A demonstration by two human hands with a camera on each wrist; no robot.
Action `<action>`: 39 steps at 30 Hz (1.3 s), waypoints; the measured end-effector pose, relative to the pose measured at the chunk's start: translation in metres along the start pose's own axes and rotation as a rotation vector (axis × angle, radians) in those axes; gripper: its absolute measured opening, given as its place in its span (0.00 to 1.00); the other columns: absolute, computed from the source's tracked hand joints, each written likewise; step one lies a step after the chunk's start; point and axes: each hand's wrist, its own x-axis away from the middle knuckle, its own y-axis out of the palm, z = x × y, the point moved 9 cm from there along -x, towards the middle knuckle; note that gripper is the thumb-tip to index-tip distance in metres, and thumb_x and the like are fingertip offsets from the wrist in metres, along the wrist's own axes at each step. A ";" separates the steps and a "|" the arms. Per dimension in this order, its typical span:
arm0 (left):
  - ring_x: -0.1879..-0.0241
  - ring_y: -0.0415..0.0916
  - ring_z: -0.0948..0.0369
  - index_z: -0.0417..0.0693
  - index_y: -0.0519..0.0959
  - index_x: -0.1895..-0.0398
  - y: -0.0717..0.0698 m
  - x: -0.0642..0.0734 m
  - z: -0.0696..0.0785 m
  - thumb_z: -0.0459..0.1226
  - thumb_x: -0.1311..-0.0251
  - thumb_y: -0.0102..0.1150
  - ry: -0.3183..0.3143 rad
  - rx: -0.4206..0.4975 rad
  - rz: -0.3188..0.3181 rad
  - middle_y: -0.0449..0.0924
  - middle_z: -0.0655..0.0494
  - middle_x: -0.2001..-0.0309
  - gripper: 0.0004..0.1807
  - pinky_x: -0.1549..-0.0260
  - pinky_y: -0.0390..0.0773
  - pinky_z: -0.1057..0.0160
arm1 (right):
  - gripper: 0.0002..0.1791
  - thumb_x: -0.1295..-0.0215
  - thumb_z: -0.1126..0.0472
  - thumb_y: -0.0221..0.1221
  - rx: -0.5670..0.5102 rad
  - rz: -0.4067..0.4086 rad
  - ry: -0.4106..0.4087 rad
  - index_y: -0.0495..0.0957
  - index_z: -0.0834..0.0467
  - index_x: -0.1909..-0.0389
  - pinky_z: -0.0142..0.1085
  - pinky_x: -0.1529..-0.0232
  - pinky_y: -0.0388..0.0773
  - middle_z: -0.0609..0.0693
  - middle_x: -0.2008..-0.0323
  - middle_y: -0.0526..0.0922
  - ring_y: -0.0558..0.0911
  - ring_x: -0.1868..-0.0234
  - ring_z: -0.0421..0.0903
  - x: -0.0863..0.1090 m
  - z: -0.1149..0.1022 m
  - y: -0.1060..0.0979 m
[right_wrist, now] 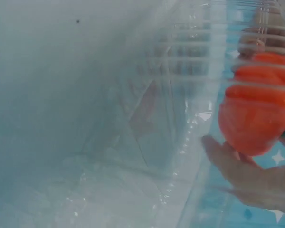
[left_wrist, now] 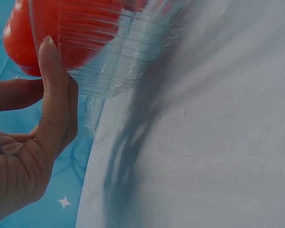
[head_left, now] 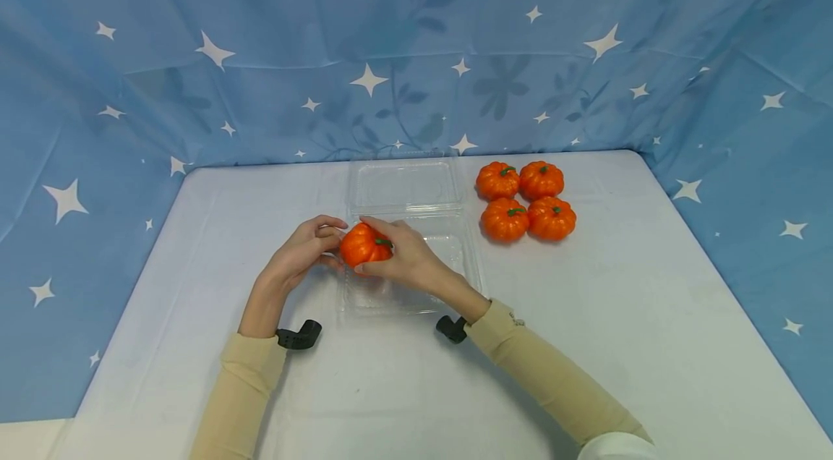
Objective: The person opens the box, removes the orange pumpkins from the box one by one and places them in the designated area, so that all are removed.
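Observation:
An orange toy pumpkin with a green stem is over the left part of a clear plastic clamshell box. My right hand grips it from the right, thumb on the near side and fingers on the far side. The left hand is at the box's left edge, its fingers loosely bent. In the left wrist view a fingertip of the left hand touches the ribbed clear wall, with the pumpkin behind it. Through the plastic, the right wrist view shows the pumpkin above the right thumb.
The box's lid lies folded back on the far side. Several more orange pumpkins stand grouped to the right of the box. A white cloth covers the table, and a blue star-patterned curtain hangs behind it.

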 end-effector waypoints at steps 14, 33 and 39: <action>0.71 0.78 0.58 0.25 0.60 0.33 0.001 0.000 0.000 0.27 0.27 0.47 -0.011 0.015 0.010 0.79 0.49 0.63 0.23 0.69 0.87 0.61 | 0.42 0.42 0.58 0.75 0.022 -0.002 0.028 0.67 0.66 0.30 0.49 0.38 0.81 0.59 0.38 0.78 0.79 0.41 0.55 0.012 -0.003 -0.008; 0.73 0.78 0.58 0.25 0.60 0.33 0.001 0.000 0.002 0.28 0.27 0.49 -0.013 0.015 0.005 0.78 0.44 0.67 0.24 0.68 0.88 0.60 | 0.43 0.42 0.54 0.75 0.087 0.029 -0.023 0.69 0.66 0.30 0.48 0.38 0.81 0.57 0.38 0.79 0.80 0.41 0.53 0.040 0.002 -0.031; 0.73 0.78 0.58 0.24 0.59 0.33 0.001 0.001 0.001 0.28 0.28 0.49 -0.008 0.011 0.000 0.78 0.45 0.68 0.24 0.68 0.88 0.59 | 0.44 0.42 0.54 0.75 0.080 0.041 -0.009 0.67 0.65 0.28 0.48 0.38 0.81 0.58 0.35 0.77 0.78 0.38 0.54 0.048 0.008 -0.043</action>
